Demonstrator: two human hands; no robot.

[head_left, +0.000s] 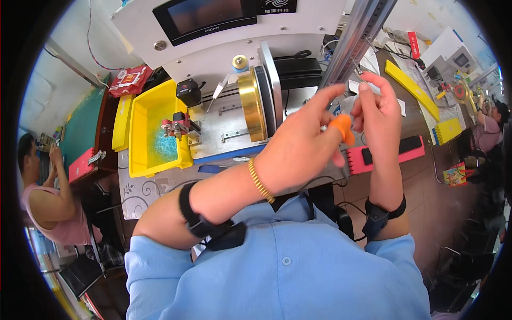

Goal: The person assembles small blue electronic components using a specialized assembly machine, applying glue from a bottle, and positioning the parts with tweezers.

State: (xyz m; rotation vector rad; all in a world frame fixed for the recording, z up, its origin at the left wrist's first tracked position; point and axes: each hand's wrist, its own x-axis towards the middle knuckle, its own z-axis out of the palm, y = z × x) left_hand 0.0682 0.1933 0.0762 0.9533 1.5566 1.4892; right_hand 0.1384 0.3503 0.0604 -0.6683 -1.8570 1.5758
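Observation:
My left hand [298,138] reaches across to the right, in front of the machine. Its index finger is stretched out and apart from the thumb, and nothing shows between them. An orange finger cot [342,128] covers a digit of this hand, apparently the thumb. Close beside it is my right hand [380,109], raised near the metal post [352,45]. Thumb and index finger of the right hand meet in a pinch; a thin, greyish bit shows at their tips, too small to name. The gold-coloured drum [250,106] of the machine lies left of both hands.
A yellow bin [140,136] with pale blue strands [166,146] stands left of the machine bed. Above hangs a dark screen [205,18]. A pink-red tray [410,156] sits right, below my hands. Co-workers sit at far left [58,213] and far right [488,120].

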